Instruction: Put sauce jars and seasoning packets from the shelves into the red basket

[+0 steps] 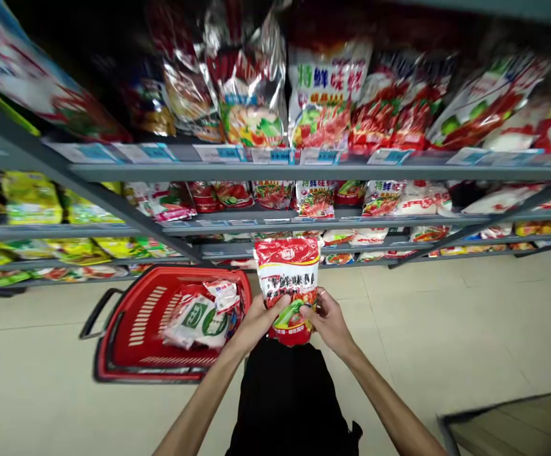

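Note:
Both hands hold a red and white seasoning packet (pixel 289 285) upright in front of my body, its printed front facing me. My left hand (pixel 263 320) grips its left side with the thumb across the front. On the lower right side, my right hand (pixel 329 322) is closed round the edge, thumb on the front. The fingers behind the packet are hidden. To the left of my left hand, a red shopping basket (pixel 135 345) stands on the floor. Inside it lie a white bag with green print (pixel 204 320) and a smaller white and red packet (pixel 223 293).
A grey shelf unit (pixel 304 171) spans the view ahead, its tiers filled with seasoning bags and price tags. Yellow packets (pixel 31 199) sit on the left shelves. The basket's black handle (pixel 99 316) sticks out to the left. Pale floor tiles (pixel 427 329) extend to the right.

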Tool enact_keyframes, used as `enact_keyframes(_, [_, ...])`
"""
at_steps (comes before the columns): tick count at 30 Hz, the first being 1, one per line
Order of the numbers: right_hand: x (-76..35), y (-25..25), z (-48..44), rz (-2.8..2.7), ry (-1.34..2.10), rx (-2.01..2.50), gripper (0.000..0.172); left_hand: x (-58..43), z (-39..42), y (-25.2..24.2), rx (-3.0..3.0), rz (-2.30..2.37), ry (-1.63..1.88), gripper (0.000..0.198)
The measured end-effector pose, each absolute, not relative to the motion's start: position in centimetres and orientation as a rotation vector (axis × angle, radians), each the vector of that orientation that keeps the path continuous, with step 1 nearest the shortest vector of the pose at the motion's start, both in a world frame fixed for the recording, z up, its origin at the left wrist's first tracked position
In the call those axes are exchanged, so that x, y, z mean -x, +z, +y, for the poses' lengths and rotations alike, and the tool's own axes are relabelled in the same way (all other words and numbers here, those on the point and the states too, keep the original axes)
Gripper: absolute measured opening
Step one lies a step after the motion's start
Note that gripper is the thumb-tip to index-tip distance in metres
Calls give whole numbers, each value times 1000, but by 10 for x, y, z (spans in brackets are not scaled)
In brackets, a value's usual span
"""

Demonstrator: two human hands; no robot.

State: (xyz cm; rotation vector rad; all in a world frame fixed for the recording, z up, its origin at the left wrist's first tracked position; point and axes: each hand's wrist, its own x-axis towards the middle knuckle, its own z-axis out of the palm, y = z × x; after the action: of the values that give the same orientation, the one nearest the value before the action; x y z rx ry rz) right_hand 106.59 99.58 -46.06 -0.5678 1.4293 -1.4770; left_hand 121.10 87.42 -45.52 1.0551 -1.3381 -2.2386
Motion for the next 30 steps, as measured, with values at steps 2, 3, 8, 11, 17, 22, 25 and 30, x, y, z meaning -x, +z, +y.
enact_keyframes(2, [-1049,-499,975,1432,-1585,631,46,-1192,854,-488,-970,-1384,-2187,54])
enact_keyframes(3, [-1042,-514,967,1424,-1639,669,46,-1183,847,-500,-906,-1404,-2145,55])
enact_keyframes(8, [-1023,-566,944,1392,-1797,790,43,-1163,838,-540,-588,-1398,-1995,57])
enact_keyframes(11, [-1028,-583,946,1384,-1849,846,41,-1169,843,-550,-531,-1428,-1950,56])
enact_keyframes(17, [-1041,-565,952,1358,-1892,897,43,-1193,852,-536,-629,-1521,-1791,53])
enact_keyframes(22, [-1041,-557,942,1385,-1939,961,47,-1203,853,-539,-636,-1492,-1811,64])
enact_keyframes(25, [-1038,-562,940,1375,-1925,980,45,-1204,853,-540,-628,-1471,-1743,66])
enact_keyframes(30, [-1023,-560,946,1228,-1758,1074,44,-1205,853,-531,-669,-1428,-1711,75])
